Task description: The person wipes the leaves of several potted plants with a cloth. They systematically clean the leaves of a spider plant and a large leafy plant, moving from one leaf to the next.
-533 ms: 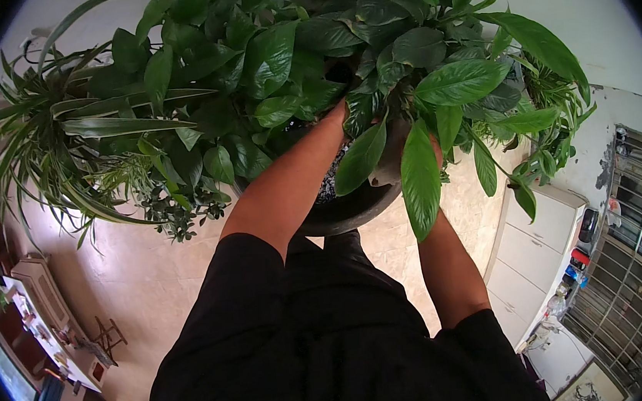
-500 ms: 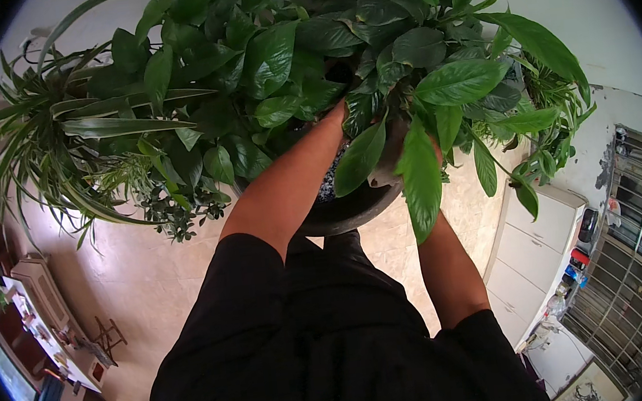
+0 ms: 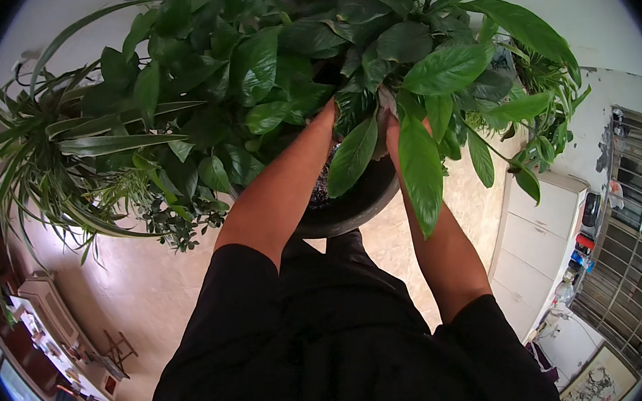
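A large leafy plant [image 3: 447, 69] with broad glossy green leaves grows from a dark round pot [image 3: 350, 217] right in front of me. Dark speckled material [image 3: 320, 190] shows inside the rim. My left hand [image 3: 331, 113] reaches in under the leaves at the pot's middle; foliage covers its fingers. Just to its right, my right hand [image 3: 393, 133] is in among the stems, partly behind a long hanging leaf [image 3: 420, 171]. A greyish-brown piece of soft material, seemingly a cloth [image 3: 384, 103], is at that hand and looks gripped in it, though the fingers are mostly hidden.
A spider plant [image 3: 29, 143] spreads at the far left, with small-leaved greenery [image 3: 184, 221] beside it. A white drawer cabinet [image 3: 535, 238] stands at right, near a barred window [image 3: 632, 224]. Down at left are a white-topped cabinet [image 3: 60, 345] and a folding stool [image 3: 121, 347].
My right hand has moved up and left, deeper into the plant and closer to my left hand, and the greyish-brown cloth has moved with it. My left hand stays among the leaves.
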Available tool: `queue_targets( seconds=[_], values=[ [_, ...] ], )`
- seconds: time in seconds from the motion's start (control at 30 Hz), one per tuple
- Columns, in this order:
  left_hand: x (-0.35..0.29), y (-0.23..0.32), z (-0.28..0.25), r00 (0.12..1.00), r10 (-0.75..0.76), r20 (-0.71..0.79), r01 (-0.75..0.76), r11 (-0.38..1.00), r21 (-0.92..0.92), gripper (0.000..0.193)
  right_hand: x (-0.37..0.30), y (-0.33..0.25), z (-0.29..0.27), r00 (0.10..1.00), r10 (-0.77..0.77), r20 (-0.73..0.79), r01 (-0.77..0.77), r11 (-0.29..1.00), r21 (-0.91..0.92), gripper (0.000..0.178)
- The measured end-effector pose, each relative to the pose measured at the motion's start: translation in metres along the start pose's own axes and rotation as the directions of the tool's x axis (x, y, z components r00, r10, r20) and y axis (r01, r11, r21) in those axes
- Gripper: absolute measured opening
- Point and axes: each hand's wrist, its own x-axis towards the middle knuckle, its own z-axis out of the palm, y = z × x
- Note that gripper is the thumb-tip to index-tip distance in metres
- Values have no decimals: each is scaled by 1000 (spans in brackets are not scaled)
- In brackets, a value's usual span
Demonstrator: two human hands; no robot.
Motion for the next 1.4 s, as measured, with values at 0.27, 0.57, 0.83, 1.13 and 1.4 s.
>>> queue_targets(
  seconds=[0.27, 0.57, 0.83, 1.13, 1.4],
  values=[
    [0, -7, 3, 1000, -26, 17, 27, 998, -58, 38, 25, 4, -1, 990, -88, 111, 88, 996, -2, 31],
    [-6, -23, -5, 998, -56, 34, 62, 978, -198, 38, -36, 67, -19, 797, 141, 587, -534, -287, 795, 37],
    [3, -27, -10, 997, -62, 46, 71, 968, -242, 39, 15, 2, 0, 892, 427, 152, -439, 734, 518, 33],
    [5, -31, -17, 995, -69, 66, 86, 949, -305, 39, -47, 24, -28, 917, 229, 326, -303, 932, 199, 30],
    [2, -30, -22, 995, -90, 36, 97, 952, -290, 39, 1, -51, 0, 817, 534, 217, -466, 389, 795, 32]
  ],
)
